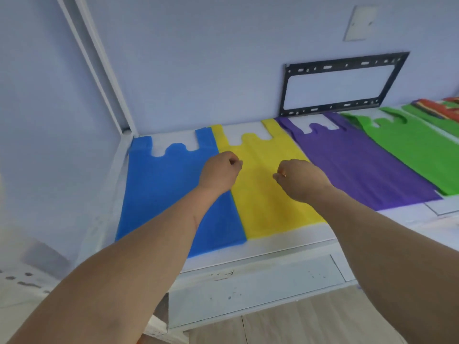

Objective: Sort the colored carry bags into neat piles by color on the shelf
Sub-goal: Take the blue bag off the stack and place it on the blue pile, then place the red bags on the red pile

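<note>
Four carry bags lie flat side by side on the white shelf [260, 254]: a blue bag [161, 194] at the left, then a yellow bag [268, 202], a purple bag [360, 165] and a green bag [417, 145]. Their handles point toward the wall. My left hand [218, 172] hovers over the seam between the blue and yellow bags, fingers curled shut. My right hand [298, 180] is over the yellow bag, also curled shut. Neither hand shows a bag in its grip.
A mixed stack of bags in red, orange and green [439, 109] sits at the far right of the shelf. A black metal bracket frame [340, 85] leans against the back wall. A white corner post [99, 70] borders the left. Wooden floor lies below.
</note>
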